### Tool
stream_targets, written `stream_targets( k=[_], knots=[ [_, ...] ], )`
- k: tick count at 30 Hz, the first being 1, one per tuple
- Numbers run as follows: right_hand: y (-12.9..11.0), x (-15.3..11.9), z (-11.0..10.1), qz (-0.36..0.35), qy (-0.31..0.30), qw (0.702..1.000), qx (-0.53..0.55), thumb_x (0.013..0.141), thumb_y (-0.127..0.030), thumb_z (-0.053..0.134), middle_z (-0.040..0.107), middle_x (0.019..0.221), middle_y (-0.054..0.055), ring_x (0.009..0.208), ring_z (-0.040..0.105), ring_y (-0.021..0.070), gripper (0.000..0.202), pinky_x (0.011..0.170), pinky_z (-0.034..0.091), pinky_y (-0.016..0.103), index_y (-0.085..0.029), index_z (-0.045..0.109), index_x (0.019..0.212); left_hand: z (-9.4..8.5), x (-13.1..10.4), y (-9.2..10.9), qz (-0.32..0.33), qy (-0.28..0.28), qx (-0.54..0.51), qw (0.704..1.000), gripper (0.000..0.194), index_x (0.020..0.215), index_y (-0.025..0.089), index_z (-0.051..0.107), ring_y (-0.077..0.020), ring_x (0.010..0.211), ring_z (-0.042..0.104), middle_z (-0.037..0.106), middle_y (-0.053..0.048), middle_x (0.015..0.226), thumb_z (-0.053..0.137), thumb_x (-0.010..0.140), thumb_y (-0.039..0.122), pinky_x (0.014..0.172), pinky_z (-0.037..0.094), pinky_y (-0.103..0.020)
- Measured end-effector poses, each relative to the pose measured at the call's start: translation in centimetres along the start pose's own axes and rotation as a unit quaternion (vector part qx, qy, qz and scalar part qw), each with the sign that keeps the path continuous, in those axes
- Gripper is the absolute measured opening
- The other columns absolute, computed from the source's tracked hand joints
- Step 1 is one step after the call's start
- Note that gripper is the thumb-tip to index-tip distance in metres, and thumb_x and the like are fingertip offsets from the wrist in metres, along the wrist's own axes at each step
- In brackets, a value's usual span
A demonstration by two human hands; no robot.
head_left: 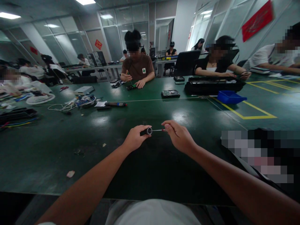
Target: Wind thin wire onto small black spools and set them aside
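Observation:
My left hand (pixel 136 137) is closed around a short black cylinder (pixel 143 132), whose round, silvery, ring-shaped end faces right and toward me. I cannot tell exactly what kind of part it is. Between the fingers of my right hand (pixel 179 134) is a screwdriver (pixel 157 130) with a thin metal shaft and a reddish handle end. Its shaft points left, and the tip meets the ring end of the cylinder. Most of the handle is hidden by my fingers. Both hands are above the green table (pixel 112 172).
Scraps (pixel 70 173) lie at left. Beyond my hands are a dark tool (pixel 116 104), tangled cables (pixel 82 101), a hard drive (pixel 170 93), a blue bin (pixel 231 97) and a long black housing (pixel 213 85). A person (pixel 138 67) works opposite, others nearby.

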State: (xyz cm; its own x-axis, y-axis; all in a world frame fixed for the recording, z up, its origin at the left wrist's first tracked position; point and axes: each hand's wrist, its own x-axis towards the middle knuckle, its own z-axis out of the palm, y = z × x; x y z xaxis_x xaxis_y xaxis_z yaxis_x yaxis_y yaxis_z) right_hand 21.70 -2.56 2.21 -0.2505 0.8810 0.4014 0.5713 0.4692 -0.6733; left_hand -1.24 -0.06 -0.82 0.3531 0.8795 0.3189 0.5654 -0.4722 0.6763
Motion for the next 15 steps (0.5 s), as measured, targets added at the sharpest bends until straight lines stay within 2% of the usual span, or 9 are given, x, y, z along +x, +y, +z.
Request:
stream_targets(
  k=[2, 6, 10, 12, 15],
  knots=[
    [0.1, -0.1, 0.1, -0.005, 0.007, 1.0, 0.004, 0.1, -0.031, 0.041, 0.067, 0.075, 0.002, 0.057, 0.056, 0.0151, 0.025, 0.057, 0.041, 0.029, -0.02, 0.057, 0.115, 0.0, 0.0, 0.0, -0.003, -0.001, 0.003, 1.0, 0.04, 0.121, 0.024, 0.067, -0.0213, 0.11, 0.063, 0.07, -0.004, 0.118, 0.074, 0.082, 0.02, 0.101, 0.046, -0.038],
    [0.1, -0.1, 0.4, -0.017, 0.051, 0.997, 0.059, 0.093, -0.03, 0.054, 0.067, 0.084, 0.004, 0.078, 0.065, 0.0191, 0.02, 0.071, 0.049, 0.032, -0.02, 0.055, 0.111, 0.0, -0.1, -0.4, -0.01, 0.008, 0.012, 1.0, 0.041, 0.124, 0.026, 0.066, -0.0215, 0.111, 0.062, 0.069, -0.003, 0.118, 0.073, 0.083, 0.023, 0.101, 0.046, -0.039],
    [0.6, 0.3, 0.8, 0.054, 0.057, 0.987, 0.139, 0.091, -0.036, 0.059, 0.069, 0.084, 0.005, 0.079, 0.066, 0.0193, 0.019, 0.074, 0.053, 0.036, -0.02, 0.062, 0.099, -0.1, 0.0, -0.4, -0.007, 0.011, 0.028, 1.0, 0.04, 0.124, 0.026, 0.066, -0.0221, 0.11, 0.062, 0.069, -0.004, 0.118, 0.072, 0.084, 0.024, 0.1, 0.046, -0.039],
    [1.2, 0.7, 1.2, 0.105, 0.061, 0.963, 0.239, 0.092, -0.039, 0.056, 0.068, 0.08, 0.005, 0.075, 0.066, 0.0186, 0.022, 0.075, 0.055, 0.038, -0.019, 0.062, 0.097, -0.2, 0.0, -0.2, 0.009, 0.007, 0.038, 0.999, 0.04, 0.124, 0.025, 0.065, -0.0223, 0.11, 0.062, 0.069, -0.005, 0.118, 0.072, 0.084, 0.024, 0.1, 0.046, -0.039],
    [2.3, 1.4, 1.6, 0.213, 0.068, 0.895, 0.387, 0.093, -0.043, 0.052, 0.065, 0.074, 0.005, 0.065, 0.064, 0.0175, 0.025, 0.07, 0.06, 0.039, -0.02, 0.058, 0.086, -0.3, 0.2, 0.0, 0.037, 0.011, 0.053, 0.998, 0.039, 0.124, 0.025, 0.065, -0.0221, 0.113, 0.061, 0.068, -0.004, 0.121, 0.071, 0.085, 0.023, 0.103, 0.045, -0.04]
  ],
)
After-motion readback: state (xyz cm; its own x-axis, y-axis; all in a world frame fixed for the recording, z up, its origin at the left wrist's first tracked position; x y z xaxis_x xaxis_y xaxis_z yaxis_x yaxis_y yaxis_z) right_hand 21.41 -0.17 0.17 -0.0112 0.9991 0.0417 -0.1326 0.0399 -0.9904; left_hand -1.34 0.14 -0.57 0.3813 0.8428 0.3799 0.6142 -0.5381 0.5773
